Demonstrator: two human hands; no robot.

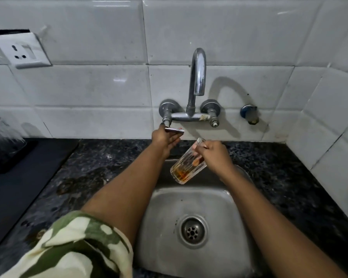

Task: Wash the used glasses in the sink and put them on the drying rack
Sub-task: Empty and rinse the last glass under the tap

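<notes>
A ribbed clear glass (186, 170) with orange-brown residue at its bottom is tilted above the back of the steel sink (165, 227). My right hand (214, 155) grips it near the rim, fingers partly inside. My left hand (165, 140) is closed on the lever of the left tap handle (174, 130), below the chrome wall tap (197, 77). No water is visibly coming from the spout.
An upturned clear glass (2, 135) stands on a dark mat (18, 177) at the left. Speckled black counter (279, 177) surrounds the sink. A wall socket (22, 51) is at upper left, a small valve (249, 114) right of the tap. The drain (192, 231) is open.
</notes>
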